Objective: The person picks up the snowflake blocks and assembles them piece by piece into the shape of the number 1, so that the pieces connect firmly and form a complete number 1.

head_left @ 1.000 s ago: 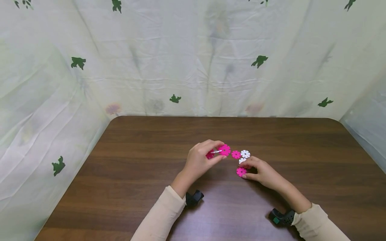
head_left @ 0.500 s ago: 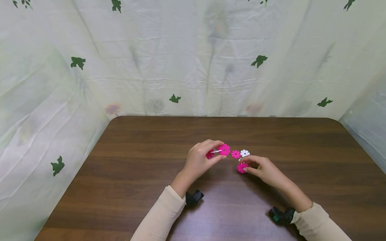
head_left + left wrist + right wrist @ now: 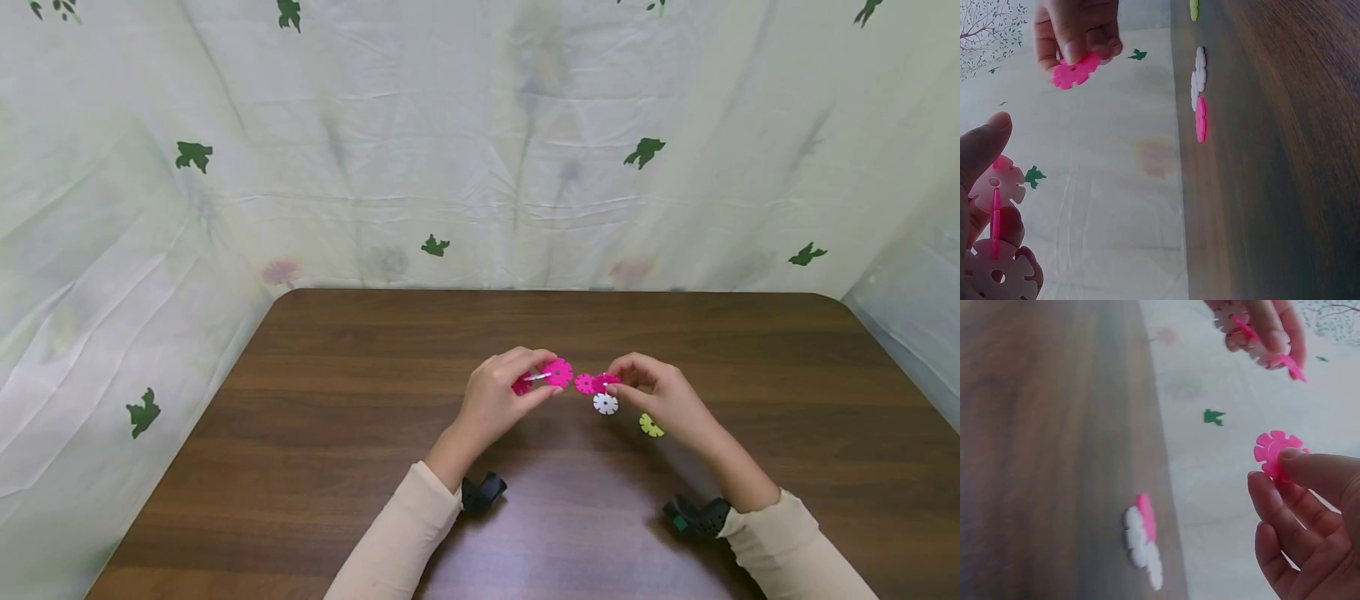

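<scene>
My left hand pinches a joined chain of notched plastic discs, pink and white pieces slotted crosswise into one another; the left wrist view shows its white discs under the thumb. Between thumb and fingertips, my right hand holds a single pink notched disc, raised above the table just right of the chain and apart from it. Below on the table lie another pink disc and a white disc. A second white disc shows in the left wrist view.
A yellow-green disc lies on the brown wooden table, under the right hand. Black wrist cameras sit on both wrists. Behind the table hangs a pale curtain with green leaf shapes.
My right hand has lifted the nearest pink disc off the table and carried it away from me toward the chain, uncovering the yellow-green disc. The left hand has stayed still.
</scene>
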`<state>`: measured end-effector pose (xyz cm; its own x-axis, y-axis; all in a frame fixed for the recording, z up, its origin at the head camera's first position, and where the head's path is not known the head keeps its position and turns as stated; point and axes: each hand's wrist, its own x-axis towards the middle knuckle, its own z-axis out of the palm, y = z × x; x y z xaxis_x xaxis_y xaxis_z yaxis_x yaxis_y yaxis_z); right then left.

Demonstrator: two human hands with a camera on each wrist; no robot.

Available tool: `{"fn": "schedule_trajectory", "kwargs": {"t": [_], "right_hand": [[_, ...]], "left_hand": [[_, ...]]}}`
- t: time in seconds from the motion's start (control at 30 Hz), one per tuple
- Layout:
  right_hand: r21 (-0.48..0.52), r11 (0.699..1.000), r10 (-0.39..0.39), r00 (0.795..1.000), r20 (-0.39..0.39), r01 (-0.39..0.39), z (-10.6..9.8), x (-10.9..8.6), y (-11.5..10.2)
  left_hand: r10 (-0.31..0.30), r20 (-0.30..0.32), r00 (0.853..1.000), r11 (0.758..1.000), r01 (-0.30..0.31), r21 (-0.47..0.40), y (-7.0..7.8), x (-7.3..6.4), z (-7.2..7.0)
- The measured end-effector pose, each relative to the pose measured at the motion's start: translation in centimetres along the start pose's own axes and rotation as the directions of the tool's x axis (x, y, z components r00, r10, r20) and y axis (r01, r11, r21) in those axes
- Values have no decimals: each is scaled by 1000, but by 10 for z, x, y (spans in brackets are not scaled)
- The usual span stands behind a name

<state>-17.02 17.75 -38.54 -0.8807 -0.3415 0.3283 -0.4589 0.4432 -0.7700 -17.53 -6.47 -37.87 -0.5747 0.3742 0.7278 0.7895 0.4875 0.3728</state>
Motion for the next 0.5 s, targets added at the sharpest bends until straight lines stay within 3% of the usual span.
{"fn": "schedule_trajectory", "kwargs": {"t": [0.27,0.5], "right_hand": [[40,998,-40,999,-21,40,-8,8,-51],[64,994,-89,996,-28,91,-5,14,-59]], "left_hand": [[-2,3,1000,1000,2,1,0,0,0],[-10,7,1000,1000,10,0,1,0,-1]]}}
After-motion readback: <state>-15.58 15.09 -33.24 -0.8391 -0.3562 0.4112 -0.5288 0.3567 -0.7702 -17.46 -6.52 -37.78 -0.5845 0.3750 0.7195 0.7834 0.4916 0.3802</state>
